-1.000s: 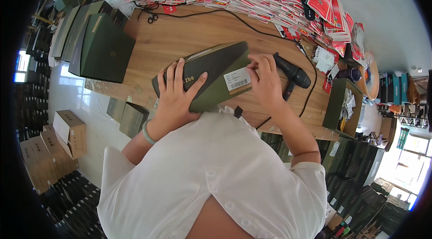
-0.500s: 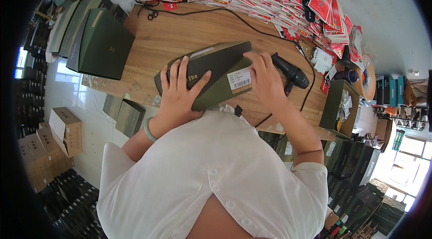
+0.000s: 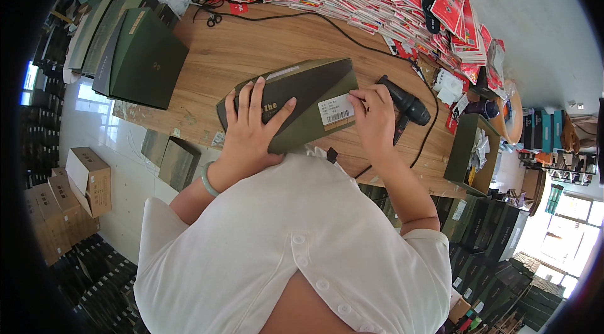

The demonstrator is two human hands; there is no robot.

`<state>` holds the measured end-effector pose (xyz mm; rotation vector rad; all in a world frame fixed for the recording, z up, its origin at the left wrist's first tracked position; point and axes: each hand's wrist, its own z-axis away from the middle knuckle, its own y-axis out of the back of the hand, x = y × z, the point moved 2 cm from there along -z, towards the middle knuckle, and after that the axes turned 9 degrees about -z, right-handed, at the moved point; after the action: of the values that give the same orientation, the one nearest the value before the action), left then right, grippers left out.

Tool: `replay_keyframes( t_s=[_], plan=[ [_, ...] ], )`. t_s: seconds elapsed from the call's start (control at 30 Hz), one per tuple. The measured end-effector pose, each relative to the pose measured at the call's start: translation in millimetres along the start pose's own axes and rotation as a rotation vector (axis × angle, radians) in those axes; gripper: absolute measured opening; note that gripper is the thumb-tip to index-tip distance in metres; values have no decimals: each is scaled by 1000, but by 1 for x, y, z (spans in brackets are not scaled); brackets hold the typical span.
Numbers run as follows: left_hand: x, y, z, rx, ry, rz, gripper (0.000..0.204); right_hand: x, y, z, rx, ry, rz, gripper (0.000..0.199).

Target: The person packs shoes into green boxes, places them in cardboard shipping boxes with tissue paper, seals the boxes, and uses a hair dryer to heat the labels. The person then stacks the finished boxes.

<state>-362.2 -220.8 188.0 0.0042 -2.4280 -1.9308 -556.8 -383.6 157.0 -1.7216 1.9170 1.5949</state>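
A dark green shoe box (image 3: 308,88) lies tilted on the wooden table, close against my white shirt. My left hand (image 3: 248,123) spans its left part, fingers spread over the dark top panel and thumb toward the lower edge, gripping it. On the side facing me is a white barcode label (image 3: 335,111). My right hand (image 3: 375,118) is at that label's upper right corner, thumb and forefinger pinched together on its edge. The fingertips partly cover that corner. Just right of this hand lies a black hair-dryer-shaped heat tool (image 3: 408,102).
Red printed cards (image 3: 352,0) are heaped along the table's far edge. A black cable (image 3: 327,18) runs across the tabletop. Green boxes (image 3: 148,60) stand at the left, and an open green box (image 3: 472,154) holding crumpled paper is at the right. Scissors (image 3: 214,20) lie far left.
My right hand has slid right and slightly down from the box's upper corner to the label's corner. The left hand and the box have stayed in place.
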Motion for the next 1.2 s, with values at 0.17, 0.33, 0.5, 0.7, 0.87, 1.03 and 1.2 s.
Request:
replay_keyframes(
  t_s=[0.17,0.33,0.5,0.7,0.87,1.03,1.2],
  plan=[
    [0,0,0,-5,-5,-1,97,-12,-6,2,-34,-88,54,7],
    [0,0,1,2,5,-2,97,-21,1,1,-96,-169,-37,5],
    [0,1,1,-4,-7,9,96,-17,11,12,-137,-218,-99,15],
    [1,0,1,-16,0,-1,95,-22,13,7,-86,-194,-92,19],
    [0,0,1,-23,-5,-6,97,-19,16,-2,-214,-96,17,13],
    [0,0,0,-42,-1,-13,100,-27,19,-5,-269,-160,-18,6],
    [-1,1,-1,-28,-3,-6,100,-25,26,-4,-398,-181,-125,11]
  ],
)
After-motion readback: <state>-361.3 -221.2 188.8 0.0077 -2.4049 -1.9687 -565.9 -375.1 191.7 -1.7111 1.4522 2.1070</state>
